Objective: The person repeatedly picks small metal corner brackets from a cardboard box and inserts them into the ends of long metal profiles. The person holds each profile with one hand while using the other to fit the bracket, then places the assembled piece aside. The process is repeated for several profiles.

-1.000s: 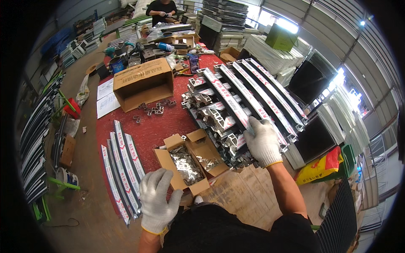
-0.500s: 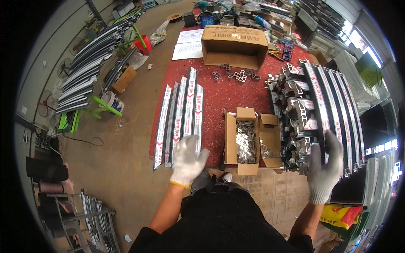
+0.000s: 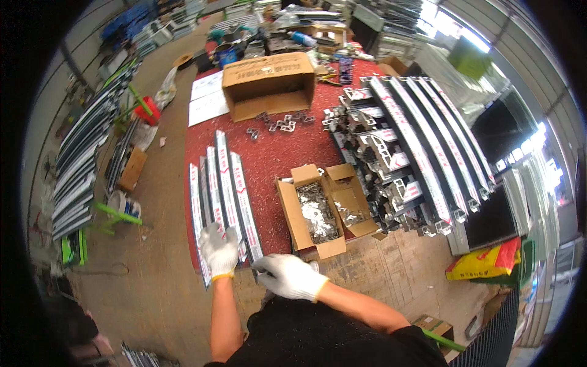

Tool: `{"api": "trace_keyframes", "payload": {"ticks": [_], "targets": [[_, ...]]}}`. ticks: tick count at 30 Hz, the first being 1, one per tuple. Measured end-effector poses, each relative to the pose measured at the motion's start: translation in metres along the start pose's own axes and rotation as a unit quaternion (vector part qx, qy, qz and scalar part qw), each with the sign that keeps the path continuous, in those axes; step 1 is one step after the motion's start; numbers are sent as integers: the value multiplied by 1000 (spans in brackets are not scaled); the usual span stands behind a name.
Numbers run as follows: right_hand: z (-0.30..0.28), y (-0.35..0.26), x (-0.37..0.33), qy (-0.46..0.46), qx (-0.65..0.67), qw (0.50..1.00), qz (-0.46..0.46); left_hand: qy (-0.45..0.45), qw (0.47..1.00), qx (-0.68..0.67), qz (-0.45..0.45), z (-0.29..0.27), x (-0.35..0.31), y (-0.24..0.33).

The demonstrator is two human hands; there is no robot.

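Observation:
Several long metal profiles [image 3: 227, 186] with white and red protective film lie side by side at the left of the red table. My left hand [image 3: 219, 251], in a white glove, rests on their near part with fingers apart. My gloved right hand [image 3: 288, 275] is at the near end of the rightmost profile, its fingers curled around that end; the fingertips are partly hidden. To the right, an open cardboard box [image 3: 293, 214] holds small shiny metal pieces, and a second box section [image 3: 359, 227] beside it holds fewer.
A stack of profiles [image 3: 406, 147] covers the table's right side. At the back stand an empty-looking carton [image 3: 269, 67], paper sheets [image 3: 206, 110] and small metal brackets [image 3: 282, 125]. Racked profiles [image 3: 82, 165] and a red bucket [image 3: 147, 110] are on the left; a yellow-red bag [image 3: 486, 260] sits right.
My right hand has left the right-hand stack and come across to the near end of the left profiles. My left hand stays on those profiles. The view has turned to the right.

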State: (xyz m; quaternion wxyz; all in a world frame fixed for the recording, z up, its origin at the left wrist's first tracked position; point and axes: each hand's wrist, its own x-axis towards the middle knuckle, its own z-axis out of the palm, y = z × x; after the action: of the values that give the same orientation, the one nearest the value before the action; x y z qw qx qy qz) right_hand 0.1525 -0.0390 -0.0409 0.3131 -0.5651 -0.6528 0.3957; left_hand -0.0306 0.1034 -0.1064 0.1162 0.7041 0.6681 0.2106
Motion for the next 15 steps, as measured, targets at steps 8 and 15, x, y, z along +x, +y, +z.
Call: {"api": "trace_keyframes", "payload": {"ticks": [8, 15], "targets": [[86, 44, 142, 133, -144, 942, 272, -7, 993, 18, -120, -14, -9, -100], [106, 66, 189, 191, -123, 925, 304, -101, 989, -3, -108, 7, -28, -136]]}}
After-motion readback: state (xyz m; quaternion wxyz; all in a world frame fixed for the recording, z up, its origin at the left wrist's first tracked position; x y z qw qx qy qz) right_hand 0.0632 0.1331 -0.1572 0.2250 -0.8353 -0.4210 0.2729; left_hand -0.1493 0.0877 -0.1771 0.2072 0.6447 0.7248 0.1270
